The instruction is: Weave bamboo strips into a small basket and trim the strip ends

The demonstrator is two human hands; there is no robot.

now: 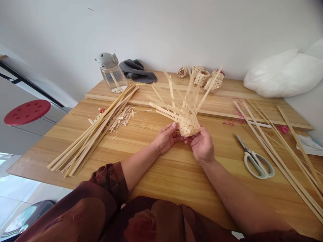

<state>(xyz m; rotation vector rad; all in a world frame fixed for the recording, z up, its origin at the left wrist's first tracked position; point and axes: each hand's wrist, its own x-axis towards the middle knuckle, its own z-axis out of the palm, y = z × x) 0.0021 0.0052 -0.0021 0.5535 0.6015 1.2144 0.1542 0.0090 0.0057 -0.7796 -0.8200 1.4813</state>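
Note:
Between my two hands is a small, partly woven basket (188, 125) of pale flat strips. Its closed woven end faces me, and loose strip ends fan out from its far side. My left hand (166, 137) grips the basket's left edge, thumb on top and fingers underneath. On the other side my right hand (202, 144) pinches the right corner, its fingers curled below. The basket is held just above the wooden table (151, 174); whether it touches the wood I cannot tell.
Scissors (257, 161) and long strips (282, 151) lie to the right. A strip bundle (98, 131) and offcuts (122, 117) lie left. Behind are a water bottle (112, 74), dark cloth (137, 70), several woven pieces (202, 78), a wooden batten (219, 114) and a white bag (280, 74).

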